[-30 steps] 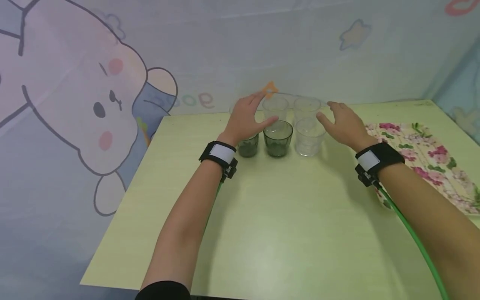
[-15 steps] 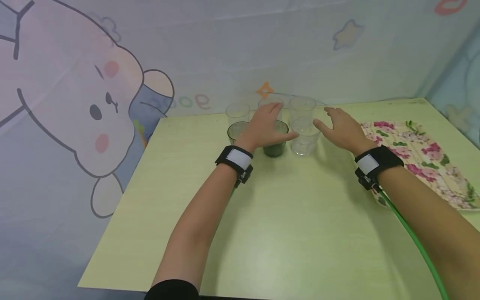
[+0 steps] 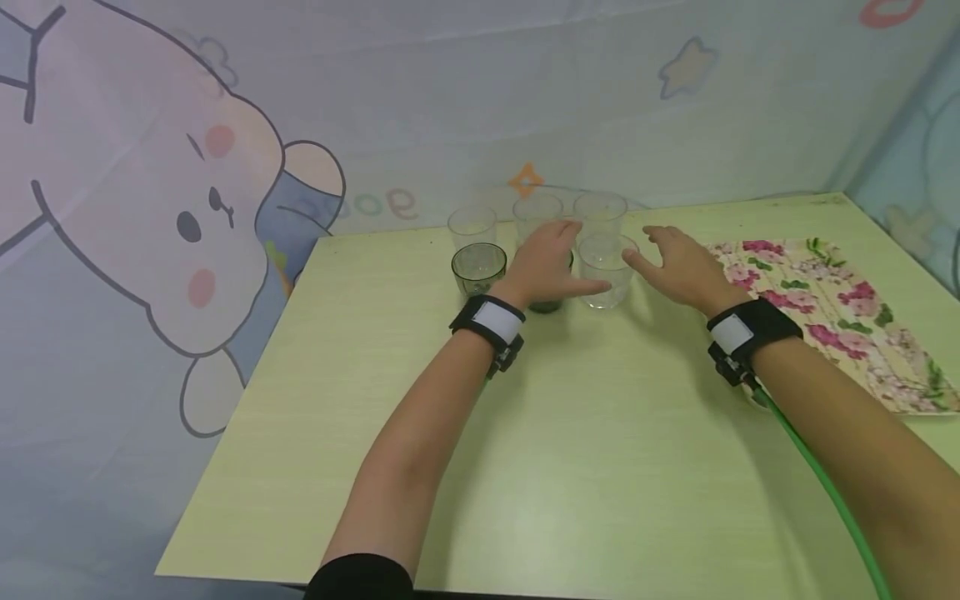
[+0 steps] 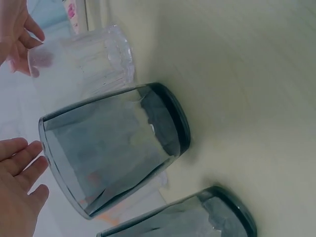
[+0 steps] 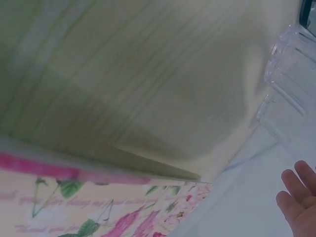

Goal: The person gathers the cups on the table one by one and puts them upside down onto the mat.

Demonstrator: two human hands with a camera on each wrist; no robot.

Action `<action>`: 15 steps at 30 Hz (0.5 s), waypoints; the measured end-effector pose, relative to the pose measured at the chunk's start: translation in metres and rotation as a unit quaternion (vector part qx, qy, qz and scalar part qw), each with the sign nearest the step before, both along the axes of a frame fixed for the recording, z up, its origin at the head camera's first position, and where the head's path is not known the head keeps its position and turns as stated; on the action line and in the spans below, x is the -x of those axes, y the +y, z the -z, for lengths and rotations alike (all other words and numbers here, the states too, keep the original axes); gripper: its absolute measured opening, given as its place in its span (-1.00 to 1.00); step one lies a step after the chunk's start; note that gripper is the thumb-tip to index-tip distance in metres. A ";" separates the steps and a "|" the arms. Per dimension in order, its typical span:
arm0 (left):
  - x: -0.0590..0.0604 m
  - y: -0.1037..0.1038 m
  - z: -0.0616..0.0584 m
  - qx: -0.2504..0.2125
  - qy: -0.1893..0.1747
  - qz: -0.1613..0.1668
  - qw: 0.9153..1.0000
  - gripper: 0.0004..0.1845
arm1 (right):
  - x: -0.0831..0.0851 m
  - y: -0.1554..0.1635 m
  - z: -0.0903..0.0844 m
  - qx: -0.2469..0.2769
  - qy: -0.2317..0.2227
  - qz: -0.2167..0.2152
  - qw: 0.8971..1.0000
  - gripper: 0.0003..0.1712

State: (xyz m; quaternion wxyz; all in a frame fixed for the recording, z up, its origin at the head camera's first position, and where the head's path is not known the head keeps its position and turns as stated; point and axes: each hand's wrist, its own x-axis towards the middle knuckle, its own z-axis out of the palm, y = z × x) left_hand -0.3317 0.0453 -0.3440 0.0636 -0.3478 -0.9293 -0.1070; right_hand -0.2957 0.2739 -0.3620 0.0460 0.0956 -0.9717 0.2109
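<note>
Two rows of glasses stand at the far side of the pale green table. My left hand hovers open over the middle dark glass, hiding most of it; in the left wrist view my fingers lie just off the rim of this dark glass, not touching. A second dark glass stands to its left. My right hand is open, fingers spread, just right of the front clear glass and apart from it. Three clear glasses form the back row.
A floral tray lies flat at the table's right side, under my right forearm; its edge shows in the right wrist view. A cartoon-print cloth wall closes the back and left. A green cable trails from my right wristband.
My left hand has moved right and down, from above the left dark glass to over the middle dark glass, uncovering the left one. My right hand has barely shifted.
</note>
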 end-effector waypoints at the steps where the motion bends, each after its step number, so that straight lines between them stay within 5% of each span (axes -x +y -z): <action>1: 0.001 0.001 0.001 0.006 -0.001 -0.002 1.000 0.09 | 0.000 0.000 0.001 0.000 -0.001 -0.001 1.000 -0.03; 15: 0.003 0.016 0.011 0.047 0.012 -0.027 0.998 0.12 | 0.000 -0.003 0.012 0.026 -0.004 -0.019 0.999 0.02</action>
